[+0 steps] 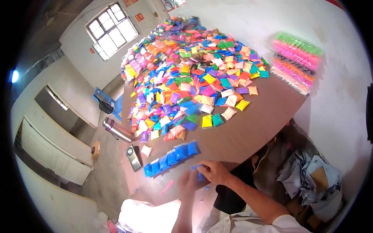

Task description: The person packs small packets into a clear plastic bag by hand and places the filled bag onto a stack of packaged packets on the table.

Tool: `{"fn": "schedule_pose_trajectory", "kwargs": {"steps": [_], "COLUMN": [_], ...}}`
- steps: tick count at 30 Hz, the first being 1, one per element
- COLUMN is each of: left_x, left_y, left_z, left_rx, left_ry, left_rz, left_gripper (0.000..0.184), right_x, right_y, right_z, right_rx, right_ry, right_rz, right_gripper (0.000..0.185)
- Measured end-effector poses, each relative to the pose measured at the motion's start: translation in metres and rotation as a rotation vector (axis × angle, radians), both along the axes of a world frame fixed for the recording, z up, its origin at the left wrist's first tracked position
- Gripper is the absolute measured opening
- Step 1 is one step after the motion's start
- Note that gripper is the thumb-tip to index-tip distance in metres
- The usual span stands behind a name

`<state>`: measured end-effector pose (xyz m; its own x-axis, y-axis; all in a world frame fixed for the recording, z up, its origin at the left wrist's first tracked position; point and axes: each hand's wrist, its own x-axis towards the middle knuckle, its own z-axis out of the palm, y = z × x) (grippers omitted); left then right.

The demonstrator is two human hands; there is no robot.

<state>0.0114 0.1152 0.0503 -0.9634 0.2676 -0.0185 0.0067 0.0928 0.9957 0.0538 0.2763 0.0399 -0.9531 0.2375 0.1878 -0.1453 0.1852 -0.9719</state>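
Observation:
My right hand point(216, 172) is at the table's near edge, thumb and fingers pinched on the top of a small blue packet point(200, 177). Close beside it on the left, my left hand point(188, 183) is smeared by motion, so its fingers cannot be made out. Just beyond both hands lies a slanting row of several blue packets point(171, 157), side by side with clear upper edges. A thin pink strip point(168, 186) rests on the tabletop left of my left hand.
A large heap of colourful packets point(182, 81) covers the far part of the brown table point(248, 128). A thermos point(117, 129) and a dark, phone-like device point(134, 158) are at the left edge. Bagged bright bundles point(295, 58) lie along the right wall. Crumpled bags point(314, 180) lie below right.

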Motion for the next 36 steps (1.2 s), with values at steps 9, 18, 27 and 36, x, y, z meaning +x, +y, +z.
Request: {"fn": "schedule_pose_trajectory", "kwargs": {"steps": [9,18,27,36], "left_x": [-0.027,-0.025,-0.023,-0.031], "left_y": [-0.006,-0.006,-0.003,-0.008], "left_z": [-0.039,-0.03,-0.01,-0.031], "left_rx": [-0.189,-0.112,-0.174,-0.068], "left_ry": [0.089,0.052,-0.002,-0.131], "left_rz": [-0.125,-0.117,-0.214,-0.246], "left_gripper": [0.037,0.021,0.036,0.034], "right_x": [-0.017,-0.017,-0.012,-0.015], "right_y": [0.002,-0.002,0.003,0.001], "right_z": [-0.013,-0.008,-0.011,-0.01], "right_rx": [0.016,0.1,-0.067,0.036], "right_ry": [0.097,0.116,0.083,0.22], "right_rz": [-0.123,-0.213,-0.184,-0.243], "right_gripper": [0.021,0.022,0.023,0.021]}}
